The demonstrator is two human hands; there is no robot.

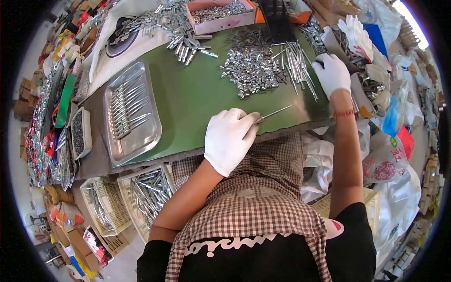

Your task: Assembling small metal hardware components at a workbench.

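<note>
My left hand [231, 139], in a white glove, is closed around the thick end of a slim metal rod [278, 112]. Its thin end points right, over the green mat [188, 94]. My right hand [332, 74], gloved too, is at the mat's right side, just beside a loose bundle of thin metal rods [297, 66]. Its fingers are bent together, and whatever lies between their tips is hidden. Between the hands and the far edge lies a heap of small shiny metal collars [251, 70]. A metal tray [152, 124] on the left holds a row of slim pointed pieces with thicker ends.
Shiny metal tubes [185, 47] spill over the mat's far left. Behind the collars are a pink box [221, 23] of small parts and a black holder [276, 21]. Boxes of parts and spare white gloves [355, 37] crowd the right. Plastic baskets [123, 188] stand below the front edge.
</note>
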